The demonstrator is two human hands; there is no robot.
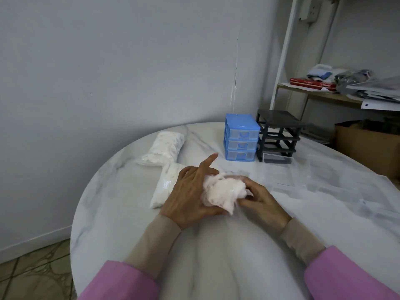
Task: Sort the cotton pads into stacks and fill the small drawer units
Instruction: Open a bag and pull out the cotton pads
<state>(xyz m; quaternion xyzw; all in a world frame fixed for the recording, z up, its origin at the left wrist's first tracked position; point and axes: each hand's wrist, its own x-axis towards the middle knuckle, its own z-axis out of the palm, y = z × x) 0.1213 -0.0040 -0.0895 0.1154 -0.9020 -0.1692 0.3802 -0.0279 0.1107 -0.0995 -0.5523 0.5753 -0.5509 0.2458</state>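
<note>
Both hands meet at the middle of the round marble table (112, 213), closed around one bag of cotton pads (225, 192), a crumpled clear packet of white cotton. Left hand (190, 195) grips the packet from its left side, thumb under the near edge and index finger sticking out straight toward the drawer units. Right hand (263, 200) pinches the packet's right side, fingers curled into the plastic.

Two more bags lie on the table to the left of the hands. One full bag (162, 149) rests farther back near the table's left edge; a second bag (165, 187) lies just beside the left hand, partly hidden by it, its far end touching the first.

Two small drawer units stand side by side at the back of the table. A blue drawer unit (241, 137) holds three clear drawers, all pushed in. Just to its right stands a black drawer frame (278, 133) with its upper slots open, and one clear drawer (278, 158) sits at its base. More clear plastic pieces (324, 176) lie flat on the table's right side; their count cannot be told.

Pink sleeves over beige cuffs cover both forearms. A shelf (313, 96) to the right carries red books and papers.
</note>
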